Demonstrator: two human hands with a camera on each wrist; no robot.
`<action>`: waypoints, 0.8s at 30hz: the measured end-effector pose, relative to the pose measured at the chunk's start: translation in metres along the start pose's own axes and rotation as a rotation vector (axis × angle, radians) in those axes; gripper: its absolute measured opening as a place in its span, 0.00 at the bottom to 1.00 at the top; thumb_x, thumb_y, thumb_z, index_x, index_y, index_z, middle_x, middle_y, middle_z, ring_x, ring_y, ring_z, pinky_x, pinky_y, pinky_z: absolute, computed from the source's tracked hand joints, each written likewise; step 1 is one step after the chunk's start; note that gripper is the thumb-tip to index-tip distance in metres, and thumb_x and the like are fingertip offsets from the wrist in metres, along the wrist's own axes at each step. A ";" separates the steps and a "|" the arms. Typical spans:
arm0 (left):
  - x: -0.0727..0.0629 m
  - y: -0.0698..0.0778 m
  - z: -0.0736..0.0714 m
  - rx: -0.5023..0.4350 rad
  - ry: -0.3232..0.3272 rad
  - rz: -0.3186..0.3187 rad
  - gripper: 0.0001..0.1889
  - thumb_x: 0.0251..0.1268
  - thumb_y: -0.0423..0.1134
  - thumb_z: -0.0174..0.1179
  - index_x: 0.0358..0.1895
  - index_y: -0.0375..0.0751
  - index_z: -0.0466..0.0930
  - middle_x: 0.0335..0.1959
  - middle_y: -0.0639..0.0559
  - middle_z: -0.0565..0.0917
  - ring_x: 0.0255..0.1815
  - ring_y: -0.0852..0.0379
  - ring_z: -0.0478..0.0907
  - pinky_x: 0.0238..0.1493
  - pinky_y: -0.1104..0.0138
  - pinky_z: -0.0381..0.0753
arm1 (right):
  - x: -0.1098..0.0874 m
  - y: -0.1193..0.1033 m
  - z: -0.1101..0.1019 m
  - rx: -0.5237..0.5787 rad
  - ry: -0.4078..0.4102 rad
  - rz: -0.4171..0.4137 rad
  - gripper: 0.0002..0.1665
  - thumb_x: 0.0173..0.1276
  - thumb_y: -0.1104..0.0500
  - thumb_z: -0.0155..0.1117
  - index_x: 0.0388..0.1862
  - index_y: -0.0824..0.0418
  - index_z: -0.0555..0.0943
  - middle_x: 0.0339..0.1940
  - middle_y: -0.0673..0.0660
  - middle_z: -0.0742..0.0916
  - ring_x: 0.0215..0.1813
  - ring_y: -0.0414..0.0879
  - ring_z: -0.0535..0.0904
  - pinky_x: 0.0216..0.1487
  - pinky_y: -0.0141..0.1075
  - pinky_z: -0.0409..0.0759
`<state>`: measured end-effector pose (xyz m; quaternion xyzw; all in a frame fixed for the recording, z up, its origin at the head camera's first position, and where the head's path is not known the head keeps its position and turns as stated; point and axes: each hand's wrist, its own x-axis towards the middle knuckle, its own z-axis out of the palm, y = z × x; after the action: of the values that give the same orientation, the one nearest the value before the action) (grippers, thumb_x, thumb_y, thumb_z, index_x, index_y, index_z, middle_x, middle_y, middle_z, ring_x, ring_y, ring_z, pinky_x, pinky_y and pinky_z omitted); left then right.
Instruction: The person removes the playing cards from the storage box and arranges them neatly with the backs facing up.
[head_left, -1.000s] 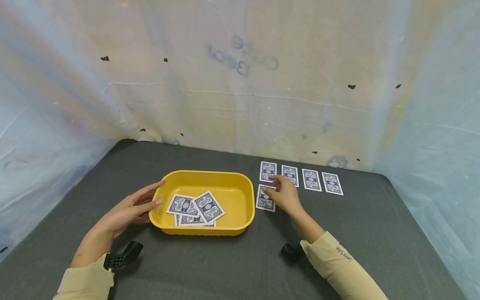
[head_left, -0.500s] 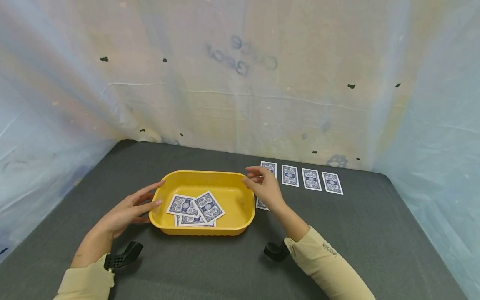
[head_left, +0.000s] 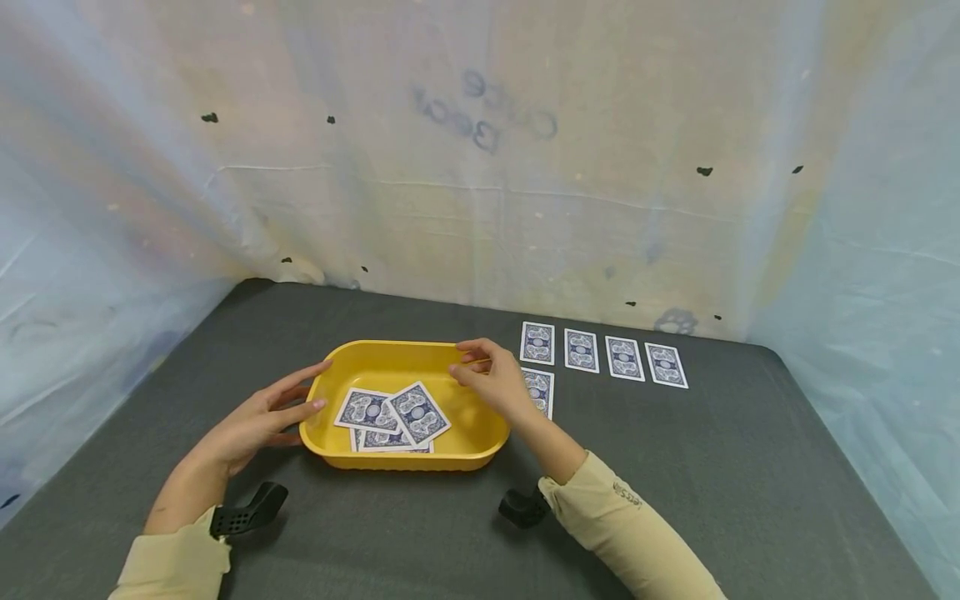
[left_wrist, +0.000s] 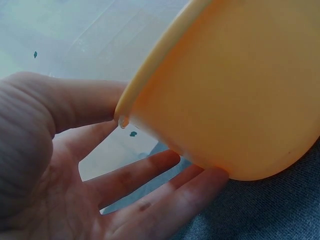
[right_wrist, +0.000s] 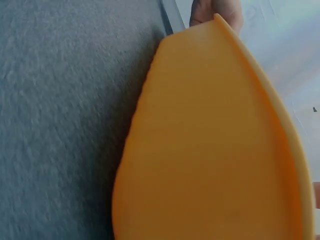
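A yellow plastic tray (head_left: 405,362) stands on the dark tabletop, with several playing cards (head_left: 418,414) overlapping face down inside it. My left hand (head_left: 243,425) touches the tray's left end: the left wrist view has the thumb (left_wrist: 90,100) at the rim and spread fingers (left_wrist: 200,195) against the outer wall. Over the tray's right end is my right hand (head_left: 498,379), its fingers loosely bent and no card showing between them. In the right wrist view the tray wall (right_wrist: 210,125) fills the middle and most of this hand is hidden.
Right of the tray, a face-down row of cards (head_left: 581,351) lies along the table's back. A single card (head_left: 543,392) sits below the row's left end, partly covered by my right hand. Translucent plastic sheeting (head_left: 480,208) hangs behind the table (head_left: 420,533).
My right hand has moved left, from beside the single card to over the tray's right end. The single card stays on the table. My left hand keeps its place.
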<state>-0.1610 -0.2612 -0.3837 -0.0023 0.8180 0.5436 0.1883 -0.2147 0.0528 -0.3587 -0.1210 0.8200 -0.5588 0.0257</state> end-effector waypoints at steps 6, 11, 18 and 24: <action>-0.001 0.001 -0.001 -0.002 -0.006 0.011 0.40 0.70 0.53 0.54 0.78 0.57 0.42 0.77 0.34 0.41 0.73 0.29 0.48 0.56 0.46 0.77 | 0.000 0.001 0.015 -0.086 -0.070 0.018 0.23 0.60 0.60 0.70 0.54 0.67 0.79 0.46 0.64 0.85 0.45 0.54 0.81 0.49 0.39 0.81; -0.001 0.001 0.000 -0.007 -0.007 0.014 0.40 0.70 0.53 0.55 0.78 0.57 0.42 0.78 0.35 0.41 0.73 0.30 0.49 0.55 0.46 0.77 | 0.001 0.003 0.025 -0.156 -0.149 0.074 0.26 0.60 0.58 0.70 0.57 0.65 0.78 0.48 0.64 0.84 0.49 0.55 0.81 0.50 0.40 0.81; -0.001 0.003 0.001 -0.015 -0.011 0.021 0.40 0.70 0.53 0.54 0.78 0.57 0.42 0.77 0.34 0.41 0.74 0.29 0.48 0.55 0.46 0.78 | -0.001 0.008 0.034 -0.333 -0.262 0.073 0.36 0.54 0.56 0.75 0.61 0.63 0.75 0.52 0.61 0.84 0.54 0.53 0.79 0.55 0.42 0.78; -0.001 0.002 -0.001 -0.022 -0.009 0.025 0.39 0.70 0.52 0.54 0.78 0.57 0.43 0.78 0.35 0.41 0.74 0.30 0.48 0.55 0.46 0.78 | 0.000 0.009 0.040 -0.384 -0.298 0.088 0.42 0.51 0.55 0.78 0.65 0.62 0.73 0.55 0.61 0.83 0.56 0.53 0.77 0.58 0.43 0.76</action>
<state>-0.1603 -0.2614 -0.3814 0.0083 0.8111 0.5548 0.1853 -0.2089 0.0194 -0.3817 -0.1691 0.9029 -0.3668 0.1470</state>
